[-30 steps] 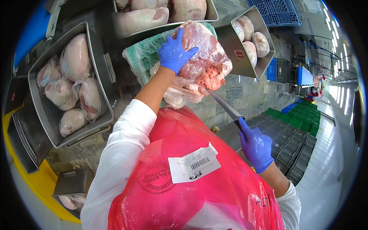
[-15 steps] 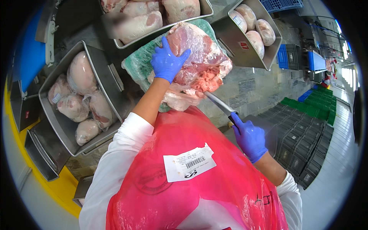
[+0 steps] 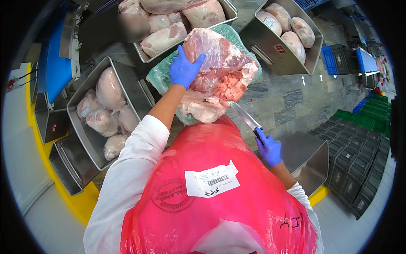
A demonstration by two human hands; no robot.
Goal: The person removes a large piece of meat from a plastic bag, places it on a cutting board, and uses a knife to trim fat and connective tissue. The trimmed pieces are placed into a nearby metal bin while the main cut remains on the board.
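Note:
A large raw meat cut (image 3: 215, 67), pink with white fat and partly under clear film, lies on a green plastic-covered block (image 3: 163, 72). My left hand (image 3: 185, 70), in a blue glove, is spread flat on its left side with thumb and fingers apart. In my right hand (image 3: 269, 149), also blue-gloved, is a knife (image 3: 246, 116) gripped by its black handle. The blade points up and left, its tip at the lower edge of the meat near a ragged pink patch. Loose film and pale fat hang at the near edge.
Steel tubs of wrapped meat stand at left (image 3: 91, 146), at the back (image 3: 230, 10) and at back right (image 3: 270, 53). Another metal bin (image 3: 311, 163) is beyond my right hand. Dark stacked crates (image 3: 355, 163) rise at far right. My torso has a red plastic apron (image 3: 182, 161).
The view has shifted, so the tubs sit farther right and the bin by my right hand shows more plainly. My left hand stays on the meat; my right still grips the knife.

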